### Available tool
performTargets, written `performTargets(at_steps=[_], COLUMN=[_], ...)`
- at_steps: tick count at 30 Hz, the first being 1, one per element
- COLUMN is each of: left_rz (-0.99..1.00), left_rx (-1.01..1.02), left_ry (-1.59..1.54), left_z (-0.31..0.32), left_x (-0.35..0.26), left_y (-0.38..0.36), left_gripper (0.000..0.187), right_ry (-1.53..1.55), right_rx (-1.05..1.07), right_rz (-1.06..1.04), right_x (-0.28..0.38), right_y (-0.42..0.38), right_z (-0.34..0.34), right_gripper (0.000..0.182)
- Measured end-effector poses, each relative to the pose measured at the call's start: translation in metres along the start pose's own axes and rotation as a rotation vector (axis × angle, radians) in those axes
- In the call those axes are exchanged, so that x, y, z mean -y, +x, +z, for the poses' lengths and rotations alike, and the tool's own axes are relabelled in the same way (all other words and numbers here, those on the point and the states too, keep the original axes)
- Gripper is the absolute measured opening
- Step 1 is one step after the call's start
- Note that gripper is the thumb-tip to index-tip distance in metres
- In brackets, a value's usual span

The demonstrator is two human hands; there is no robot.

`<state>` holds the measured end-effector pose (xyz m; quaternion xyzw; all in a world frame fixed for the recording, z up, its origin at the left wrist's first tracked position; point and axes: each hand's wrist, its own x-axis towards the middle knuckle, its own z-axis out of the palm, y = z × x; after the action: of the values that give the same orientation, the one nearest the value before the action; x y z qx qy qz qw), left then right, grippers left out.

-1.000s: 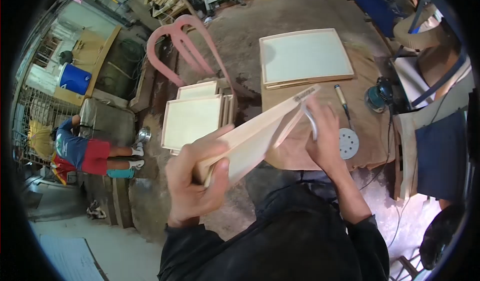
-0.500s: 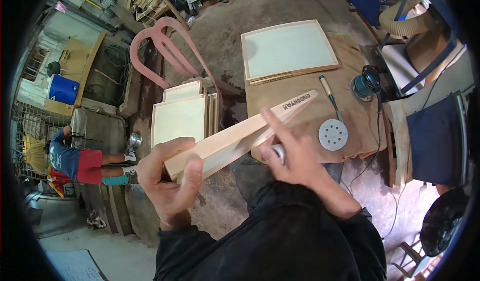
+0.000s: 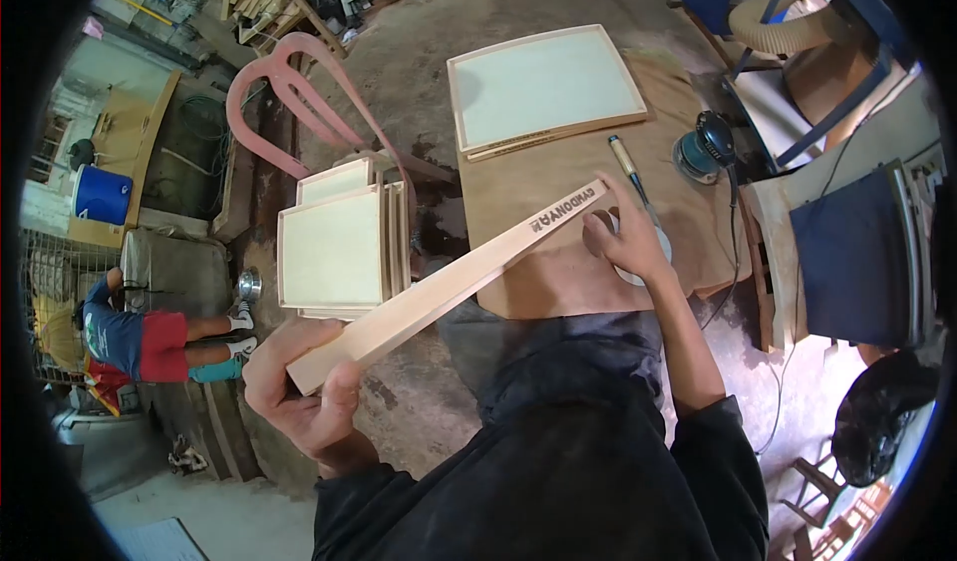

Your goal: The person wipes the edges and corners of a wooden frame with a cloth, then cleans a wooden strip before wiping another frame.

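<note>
A pale wooden frame (image 3: pixel 449 287) with dark stamped lettering near its far end is held edge-up between my hands. My left hand (image 3: pixel 307 386) grips the near-left end, thumb on one side and fingers on the other. My right hand (image 3: pixel 630 242) is at the lettered end, its fingers on the corner. Beneath the right hand lies a round sanding disc (image 3: pixel 660 250), partly hidden. A handled tool (image 3: pixel 630 172) and a blue-green sander (image 3: pixel 706 147) rest on the brown-covered table (image 3: pixel 538 202).
Framed pale panels (image 3: pixel 548 87) are stacked at the table's far side. More framed panels (image 3: pixel 334 247) lie by a pink chair (image 3: pixel 319 112). At left is another person (image 3: pixel 150 337) in red shorts. The sander's cord runs down the table's right side.
The frame has turned so its narrow side faces up. My right hand has moved from the frame's middle to its lettered end. The camera view has shifted slightly.
</note>
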<state>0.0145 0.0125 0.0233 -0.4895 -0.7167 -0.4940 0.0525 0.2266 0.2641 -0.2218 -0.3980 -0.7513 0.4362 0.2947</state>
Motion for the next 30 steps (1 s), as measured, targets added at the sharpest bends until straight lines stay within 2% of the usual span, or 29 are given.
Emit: performTargets(at_steps=[5, 13, 16, 19, 22, 24, 25, 27, 30], left_rz=[-0.015, 0.078, 0.067, 0.043, 0.115, -0.005, -0.063, -0.022, 0.027], left_rx=[0.005, -0.047, 0.039, 0.045, 0.024, 0.021, 0.020, 0.043, 0.113], left_ry=[-0.068, -0.039, -0.094, -0.160, -0.137, -0.135, -0.134, -0.134, -0.106], left_z=[-0.006, 0.001, 0.004, 0.012, 0.021, 0.022, 0.023, 0.025, 0.023], left_x=[0.007, 0.008, -0.001, -0.005, -0.005, -0.013, -0.016, -0.017, -0.018], left_y=[-0.004, -0.001, 0.004, 0.007, 0.010, 0.005, 0.003, 0.003, 0.003], left_gripper=[0.047, 0.054, 0.054, 0.052, 0.057, 0.065, 0.070, 0.079, 0.089], right_ry=[-0.009, -0.001, -0.016, 0.118, 0.175, 0.225, 0.203, 0.253, 0.455], right_rx=[-0.064, -0.021, -0.050, 0.115, 0.166, 0.231, 0.311, 0.450, 0.660], right_rz=[-0.046, -0.026, -0.161, -0.040, -0.124, -0.219, -0.215, -0.261, -0.468], right_x=[-0.015, 0.013, 0.021, 0.058, 0.114, 0.142, 0.159, 0.192, 0.224], right_y=[0.004, 0.002, -0.001, -0.011, -0.028, -0.036, -0.039, -0.043, -0.045], right_z=[0.003, -0.005, -0.007, -0.016, -0.021, -0.020, -0.024, -0.030, -0.028], right_gripper=[0.066, 0.060, 0.053, 0.053, 0.057, 0.059, 0.059, 0.062, 0.067])
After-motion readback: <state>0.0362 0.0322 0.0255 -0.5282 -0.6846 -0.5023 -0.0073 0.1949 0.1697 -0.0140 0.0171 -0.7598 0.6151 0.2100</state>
